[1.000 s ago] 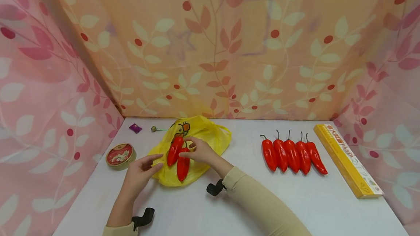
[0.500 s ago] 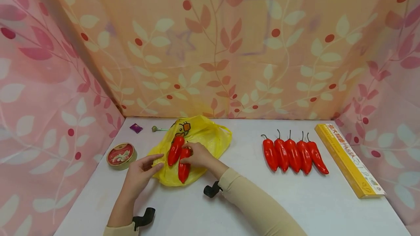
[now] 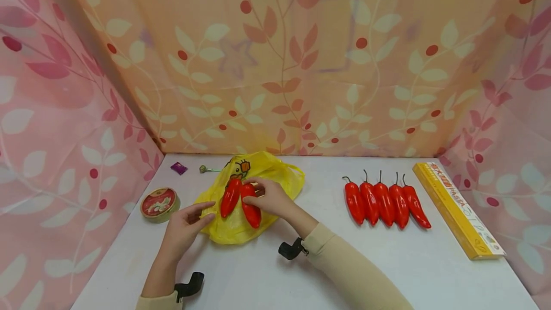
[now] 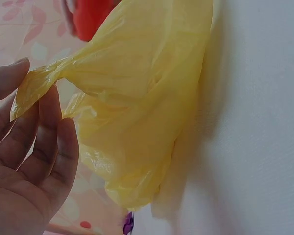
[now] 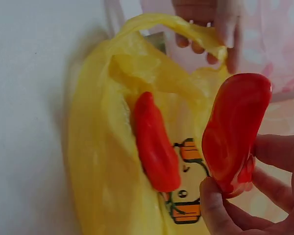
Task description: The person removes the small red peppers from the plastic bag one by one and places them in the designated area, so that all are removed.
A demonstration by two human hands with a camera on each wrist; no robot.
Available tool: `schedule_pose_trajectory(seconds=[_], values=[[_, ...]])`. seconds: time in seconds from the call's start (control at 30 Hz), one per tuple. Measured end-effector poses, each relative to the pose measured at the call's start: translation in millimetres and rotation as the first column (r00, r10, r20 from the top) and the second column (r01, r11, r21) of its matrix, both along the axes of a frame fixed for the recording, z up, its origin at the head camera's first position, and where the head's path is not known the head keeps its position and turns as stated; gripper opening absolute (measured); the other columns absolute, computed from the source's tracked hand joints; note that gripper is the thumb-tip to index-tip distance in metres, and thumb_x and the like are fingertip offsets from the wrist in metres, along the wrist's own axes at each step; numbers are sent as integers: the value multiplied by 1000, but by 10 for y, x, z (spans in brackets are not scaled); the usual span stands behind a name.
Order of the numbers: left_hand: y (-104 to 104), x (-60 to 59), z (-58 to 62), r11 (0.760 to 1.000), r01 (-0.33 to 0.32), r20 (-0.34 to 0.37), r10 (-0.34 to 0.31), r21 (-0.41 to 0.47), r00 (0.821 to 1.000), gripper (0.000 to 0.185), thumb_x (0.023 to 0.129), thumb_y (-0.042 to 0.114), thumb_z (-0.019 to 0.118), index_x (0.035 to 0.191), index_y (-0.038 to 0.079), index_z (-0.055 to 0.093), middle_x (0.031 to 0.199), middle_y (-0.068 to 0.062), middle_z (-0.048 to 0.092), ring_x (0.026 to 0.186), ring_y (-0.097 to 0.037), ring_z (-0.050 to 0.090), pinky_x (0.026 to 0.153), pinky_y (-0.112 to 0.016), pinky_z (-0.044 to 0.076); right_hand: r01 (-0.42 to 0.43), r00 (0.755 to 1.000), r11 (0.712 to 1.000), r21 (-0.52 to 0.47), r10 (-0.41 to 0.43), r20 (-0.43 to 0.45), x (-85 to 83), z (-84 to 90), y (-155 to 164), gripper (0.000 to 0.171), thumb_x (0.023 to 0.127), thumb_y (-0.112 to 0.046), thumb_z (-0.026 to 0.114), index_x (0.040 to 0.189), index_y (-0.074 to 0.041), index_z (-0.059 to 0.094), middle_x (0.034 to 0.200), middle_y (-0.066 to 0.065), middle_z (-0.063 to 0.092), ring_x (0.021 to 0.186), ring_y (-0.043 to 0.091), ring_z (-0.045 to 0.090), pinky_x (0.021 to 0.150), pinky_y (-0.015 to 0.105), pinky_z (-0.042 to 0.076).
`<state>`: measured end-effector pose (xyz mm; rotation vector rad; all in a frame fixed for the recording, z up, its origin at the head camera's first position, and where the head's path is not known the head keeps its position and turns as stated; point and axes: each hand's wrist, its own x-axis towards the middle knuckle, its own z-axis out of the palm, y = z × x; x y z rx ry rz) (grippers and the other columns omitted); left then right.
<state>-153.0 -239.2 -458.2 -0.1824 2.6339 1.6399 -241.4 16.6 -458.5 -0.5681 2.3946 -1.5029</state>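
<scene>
A yellow plastic bag (image 3: 281,176) with a printed duck lies on the white table, left of the middle. One red pepper (image 3: 230,199) rests on it, and in the right wrist view this pepper (image 5: 156,147) lies beside the duck print. My right hand (image 3: 272,198) pinches a second red pepper (image 3: 252,214) between thumb and fingers near its stem end, held up over the bag. My left hand (image 3: 184,227) stays at the bag's near left edge. In the left wrist view, its thumb and fingertips pinch the bag's handle (image 4: 39,84).
Several red peppers (image 3: 385,204) stand in a row to the right, with a yellow pasta box (image 3: 458,212) beyond them. A round tin (image 3: 159,204), a purple wrapped candy (image 3: 179,168) and a lollipop (image 3: 205,169) sit to the left. Patterned cloth (image 3: 284,61) encloses the table.
My right hand has taken hold of the nearer pepper by its top and raised it, swinging its tip to the right. The left hand and the other pepper stay in place.
</scene>
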Motion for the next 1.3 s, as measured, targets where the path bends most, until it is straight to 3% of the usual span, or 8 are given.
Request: schedule_pose_trajectory(seconds=[0.3, 0.7, 0.9, 1.07, 1.3], values=[[10, 12, 12, 1000, -5, 4, 5, 2, 1000, 44, 92, 36, 74, 132, 19, 68, 148, -8, 55, 135, -28, 50, 109, -39, 47, 18, 999, 999, -32, -19, -27, 166, 228, 354, 50, 90, -35, 76, 137, -25, 61, 127, 10, 65, 90, 21, 69, 73, 34, 62], [10, -2, -20, 1000, 0, 1, 0, -16, 1000, 44, 92, 38, 74, 132, 20, 69, 147, -8, 56, 136, -30, 51, 111, -46, 44, 121, 991, 993, 1, -121, -48, 286, 355, 982, 57, 88, -29, 79, 140, -33, 57, 131, 1, 61, 105, 25, 65, 74, 36, 63], [-10, -2, -10, 1000, 0, 1, 0, -10, 1000, 46, 92, 40, 74, 132, 19, 68, 148, -9, 55, 136, -30, 49, 111, -46, 44, 205, 975, 977, 59, -199, -96, 274, 347, 1247, 59, 89, -32, 78, 143, -30, 55, 133, 5, 60, 111, 29, 63, 74, 38, 63], [0, -5, -4, 1000, 1, -2, -1, 0, 1000, 44, 93, 37, 74, 132, 19, 68, 147, -8, 56, 137, -29, 49, 111, -44, 44, 266, 953, 956, 121, -243, -179, 229, 271, 1458, 59, 91, -29, 76, 145, -25, 54, 132, 9, 60, 107, 30, 61, 72, 35, 62], [6, 2, 5, 1000, -13, 6, 13, 1, 1000, 42, 93, 34, 74, 132, 19, 68, 147, -8, 56, 136, -29, 50, 110, -42, 45, 327, 933, 927, 181, -287, -218, 193, 140, 1703, 59, 90, -28, 76, 145, -24, 53, 132, 12, 58, 104, 29, 59, 68, 32, 59]])
